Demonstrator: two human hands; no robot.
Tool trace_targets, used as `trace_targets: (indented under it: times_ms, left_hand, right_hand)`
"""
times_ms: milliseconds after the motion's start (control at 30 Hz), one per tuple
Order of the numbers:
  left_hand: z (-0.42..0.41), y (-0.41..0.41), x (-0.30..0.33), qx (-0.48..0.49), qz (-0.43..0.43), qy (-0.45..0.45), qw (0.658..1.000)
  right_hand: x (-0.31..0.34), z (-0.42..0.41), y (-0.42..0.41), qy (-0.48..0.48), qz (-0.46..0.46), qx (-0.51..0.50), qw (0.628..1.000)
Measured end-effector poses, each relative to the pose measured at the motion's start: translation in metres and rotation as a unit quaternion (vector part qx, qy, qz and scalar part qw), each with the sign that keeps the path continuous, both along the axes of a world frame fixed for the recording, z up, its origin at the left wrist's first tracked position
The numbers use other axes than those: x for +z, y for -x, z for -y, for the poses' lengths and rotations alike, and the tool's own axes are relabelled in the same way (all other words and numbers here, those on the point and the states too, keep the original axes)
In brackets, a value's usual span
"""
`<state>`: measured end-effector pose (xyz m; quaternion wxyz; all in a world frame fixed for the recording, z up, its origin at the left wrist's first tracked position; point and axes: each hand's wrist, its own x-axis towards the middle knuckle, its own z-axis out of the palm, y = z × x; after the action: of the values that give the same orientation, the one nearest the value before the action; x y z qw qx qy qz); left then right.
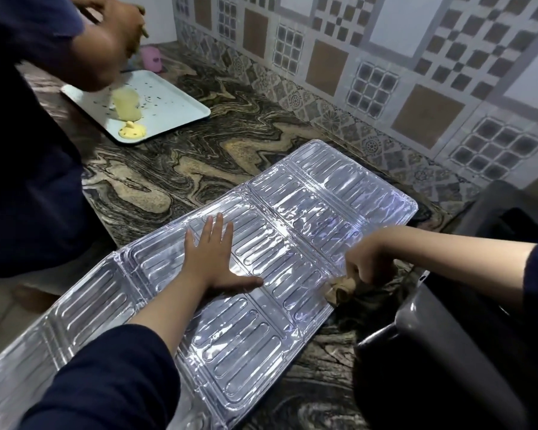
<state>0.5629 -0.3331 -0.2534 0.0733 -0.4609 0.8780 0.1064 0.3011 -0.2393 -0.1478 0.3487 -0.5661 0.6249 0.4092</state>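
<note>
Head view: a shiny ribbed panel [292, 218] lies flat on the marbled surface [199, 156], running from the lower left up toward the tiled wall [323, 63] at the right. Its lower-left end reaches out past the surface's edge.

The left grip [213, 262] is fully open. Its fingers are straight and spread, and the palm presses down on the middle of the panel and holds nothing.

The right grip [367, 262] has its fingers curled round a brown cloth [342, 288], knuckles up. The cloth sits at the panel's right-hand edge, touching it where panel and surface meet. Just right of that grip stands a dark bin [448, 352], close against the panel's near corner.

Well apart from the panel, at the far left of the surface, lies a pale tray [180, 110] speckled with dark bits. It carries a pale yellow lump [126, 103] and, beside it at the tray's near edge, a flat yellow blob [132, 131]. A second person in a dark sleeve stands there, with a hand [118, 26] raised above the tray; what it holds is too blurred to tell. A pink object [152, 58] stands behind the tray by the wall.
</note>
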Motion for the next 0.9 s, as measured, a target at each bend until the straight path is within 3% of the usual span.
trace_targets:
  times_ms: [267, 433, 767, 900]
  left_hand:
    - [0.000, -0.001, -0.001, -0.005, 0.001, 0.002, 1.000]
    - [-0.001, -0.001, 0.001, -0.008, 0.002, -0.001, 1.000]
    - [-0.008, -0.034, 0.001, -0.024, 0.026, 0.001, 0.999]
    - [-0.012, -0.055, 0.000, -0.032, 0.042, 0.005, 0.999]
  right_hand:
    - [0.007, 0.007, -0.005, -0.042, 0.014, -0.030, 0.999]
    - [0.023, 0.013, -0.011, -0.005, -0.008, -0.009, 1.000]
    - [0.067, 0.062, -0.041, 0.163, 0.033, 0.019, 0.986]
    - [0.053, 0.091, -0.064, 0.298, 0.093, 0.036, 0.949]
